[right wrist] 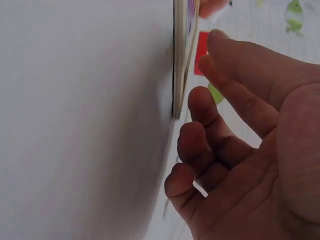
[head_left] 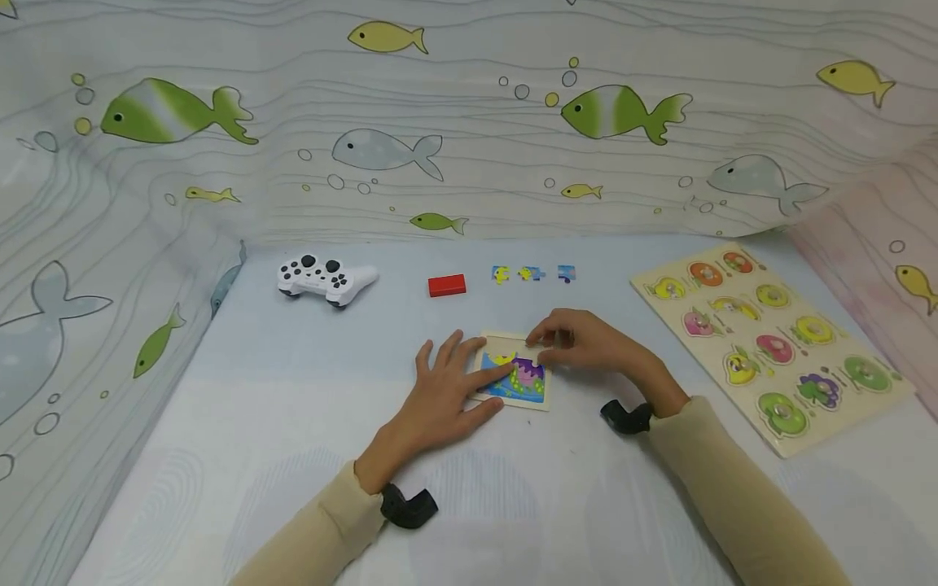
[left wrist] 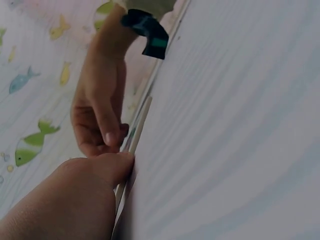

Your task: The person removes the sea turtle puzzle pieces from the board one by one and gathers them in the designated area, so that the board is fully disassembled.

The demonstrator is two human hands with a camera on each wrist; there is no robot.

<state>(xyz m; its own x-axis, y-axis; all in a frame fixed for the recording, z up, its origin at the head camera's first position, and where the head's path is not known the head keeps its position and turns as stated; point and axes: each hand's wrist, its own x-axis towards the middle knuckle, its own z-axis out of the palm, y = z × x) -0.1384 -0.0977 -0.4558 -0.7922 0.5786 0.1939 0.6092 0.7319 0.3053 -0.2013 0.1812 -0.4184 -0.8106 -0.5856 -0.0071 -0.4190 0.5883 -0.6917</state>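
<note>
The left hand (head_left: 443, 395) is lying spread, empty, on the puzzle tray (head_left: 506, 344) from its left, the right hand (head_left: 586, 340) resting curled by its far-right corner (any grip, I can't tell).

We saw a white game controller (head_left: 326, 279) left of the frame's centre, a red block (head_left: 447, 285) near the middle, a wooden fruit board (head_left: 780, 380) at the right, and fish-printed cloth (head_left: 469, 106) across the top.

Light: soft, even, fairly bright over the table (head_left: 278, 439) as I see it. Shadows: faint under the right sleeve (head_left: 733, 488); broad, grey near the right hand (right wrist: 240, 145). Wrist views: dimmer, low contrast, backdrop (right wrist: 270, 30) blurred.
</note>
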